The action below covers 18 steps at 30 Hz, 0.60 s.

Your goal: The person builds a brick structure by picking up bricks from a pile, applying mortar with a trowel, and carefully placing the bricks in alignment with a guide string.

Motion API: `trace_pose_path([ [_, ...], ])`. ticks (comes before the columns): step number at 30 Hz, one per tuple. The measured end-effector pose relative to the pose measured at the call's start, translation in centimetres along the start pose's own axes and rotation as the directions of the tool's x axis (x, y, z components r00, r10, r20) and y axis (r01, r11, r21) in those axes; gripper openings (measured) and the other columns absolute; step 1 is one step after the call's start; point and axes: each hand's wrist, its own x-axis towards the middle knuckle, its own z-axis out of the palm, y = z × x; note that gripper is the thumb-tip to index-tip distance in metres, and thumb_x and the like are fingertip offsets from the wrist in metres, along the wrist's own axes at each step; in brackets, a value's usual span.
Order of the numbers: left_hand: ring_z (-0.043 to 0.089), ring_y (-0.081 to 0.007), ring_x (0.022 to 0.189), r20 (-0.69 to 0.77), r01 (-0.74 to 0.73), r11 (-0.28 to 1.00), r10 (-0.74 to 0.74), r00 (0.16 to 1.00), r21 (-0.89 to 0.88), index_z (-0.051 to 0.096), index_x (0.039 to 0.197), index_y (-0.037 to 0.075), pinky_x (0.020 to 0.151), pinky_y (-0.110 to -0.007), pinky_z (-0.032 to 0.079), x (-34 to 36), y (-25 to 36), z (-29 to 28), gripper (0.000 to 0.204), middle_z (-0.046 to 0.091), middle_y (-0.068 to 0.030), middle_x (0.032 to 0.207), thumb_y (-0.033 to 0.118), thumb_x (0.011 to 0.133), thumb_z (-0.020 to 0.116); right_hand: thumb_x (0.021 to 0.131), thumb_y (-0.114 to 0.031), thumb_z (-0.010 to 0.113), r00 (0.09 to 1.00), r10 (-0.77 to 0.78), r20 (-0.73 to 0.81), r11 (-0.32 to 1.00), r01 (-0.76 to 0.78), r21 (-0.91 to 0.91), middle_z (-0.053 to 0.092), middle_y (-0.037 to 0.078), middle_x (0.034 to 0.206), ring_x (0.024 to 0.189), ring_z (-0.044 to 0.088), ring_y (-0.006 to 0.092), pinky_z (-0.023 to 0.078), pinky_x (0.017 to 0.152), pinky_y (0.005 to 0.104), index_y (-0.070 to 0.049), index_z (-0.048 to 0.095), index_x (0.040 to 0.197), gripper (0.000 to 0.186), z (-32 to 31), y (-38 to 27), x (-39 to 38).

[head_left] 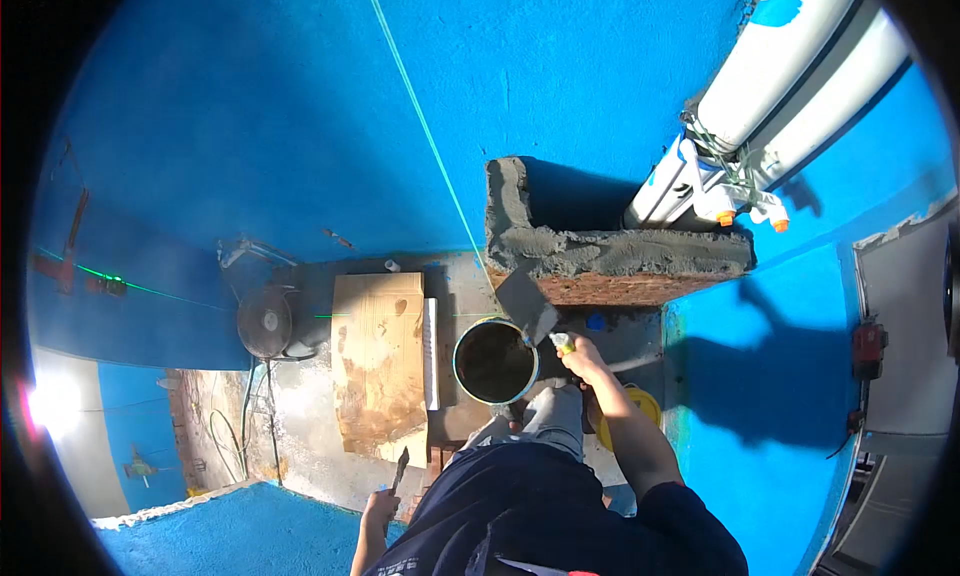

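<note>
My right hand (583,360) is closed round the pale yellow-green handle of a flat trowel (527,304). Its grey, roughly rectangular blade sits over the floor, just beyond the rim of a round bucket (457,368). Dark, wet-looking material (494,360) partly fills the bucket, which stands in front of my feet. Lower down on the left, my left hand (379,507) grips a narrow, dark-bladed tool (402,466) pointing upward. I cannot make out the exact kind of this tool.
Beyond the bucket rises a low L-shaped brick wall (620,253) topped with grey mortar. Flattened cardboard (380,361) lies left of the bucket, near a round fan (266,321). A yellow bucket (642,404) stands by my right leg. White pipes (775,71) run up the blue wall (560,66).
</note>
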Motion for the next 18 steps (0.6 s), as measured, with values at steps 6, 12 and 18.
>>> trace_pose_path([
  [6, 0.049, -0.0146, 0.044, -0.052, -0.068, 0.993, 0.074, 0.996, 0.097, 0.060, 0.079, 0.001, 0.040, -0.032, 0.039, -2.9, 1.5, 2.2, 0.010, 0.053, -0.0058, 0.056, 0.011, 0.077, 0.058, 0.083, -0.015, 0.057, 0.959, 0.091, 0.269, 0.996, -0.082, -0.045, 0.065, 0.003, 0.082, 0.069, 0.059, 0.0153, 0.047, 0.060, 0.0310, -0.012, 0.064, 0.105, 0.024, 1.4, 2.3, 6.7],
  [12, 0.055, -0.0146, 0.054, -0.119, -0.249, 0.960, 0.264, 0.957, 0.130, 0.065, 0.091, 0.001, 0.048, -0.031, 0.044, -10.6, 4.8, 6.0, 0.020, 0.060, -0.0088, 0.063, 0.012, 0.075, 0.060, 0.076, -0.006, 0.054, 0.960, 0.054, 0.276, 0.998, -0.058, 0.004, 0.060, 0.004, 0.070, 0.064, 0.055, 0.0175, 0.043, 0.057, 0.0325, -0.008, 0.061, 0.084, 0.011, 0.7, 1.1, 8.8],
  [18, 0.056, -0.0146, 0.057, -0.146, -0.156, 0.987, 0.159, 0.976, 0.032, 0.066, 0.092, 0.001, 0.050, -0.032, 0.045, -12.9, 5.8, 9.0, 0.022, 0.061, -0.0093, 0.065, 0.012, 0.074, 0.061, 0.067, 0.000, 0.052, 0.989, -0.039, 0.144, 0.999, 0.036, 0.023, 0.058, 0.003, 0.073, 0.067, 0.053, 0.0175, 0.038, 0.056, 0.0308, -0.009, 0.058, 0.083, 0.019, -1.8, 3.7, 8.6],
])
